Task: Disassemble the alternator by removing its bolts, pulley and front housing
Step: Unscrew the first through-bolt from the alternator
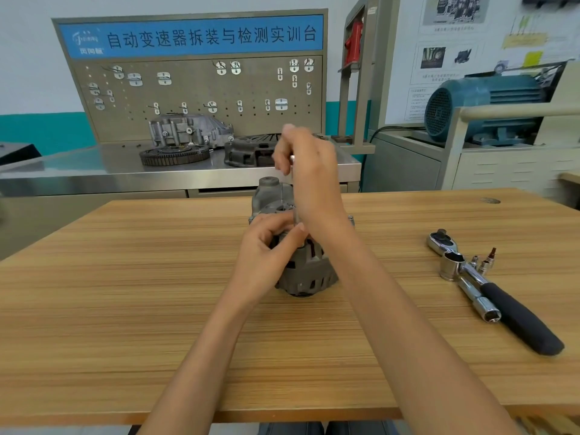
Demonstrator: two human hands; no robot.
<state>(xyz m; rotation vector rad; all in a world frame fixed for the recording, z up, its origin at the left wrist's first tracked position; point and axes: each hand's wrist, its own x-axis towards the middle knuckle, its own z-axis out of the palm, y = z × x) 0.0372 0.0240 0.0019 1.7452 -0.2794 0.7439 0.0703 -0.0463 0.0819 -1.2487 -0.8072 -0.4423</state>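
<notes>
— Two hands on the job. What is each one doing?

— The left hand (266, 243) is curled over the near upper side of the alternator (301, 265), fingers and thumb gripping the housing. The right hand (306, 171) is raised above it, fingers closed in a pinch around the top of a long bolt (294, 196), a thin metal shaft that runs straight down into the alternator body.

— Where does the alternator sit?

— On the wooden worktop (125, 277), about the middle of it and towards the far edge, standing on end with its slotted grey casing facing the camera.

— What can't you make out?

— The bolt's head is covered by the right fingers, and its lower end disappears behind the left thumb, so I cannot tell whether it is threaded in or loose. Most of the alternator's top is hidden by both hands. The far mounting lug (269, 182) shows just behind them.

— Anything else on the worktop?

— A ratchet wrench (489, 287) with a black grip lies well apart to the right, with a large socket (450, 266), a long socket (488, 309) and some small bits (485, 262) touching or just beside it.
</notes>
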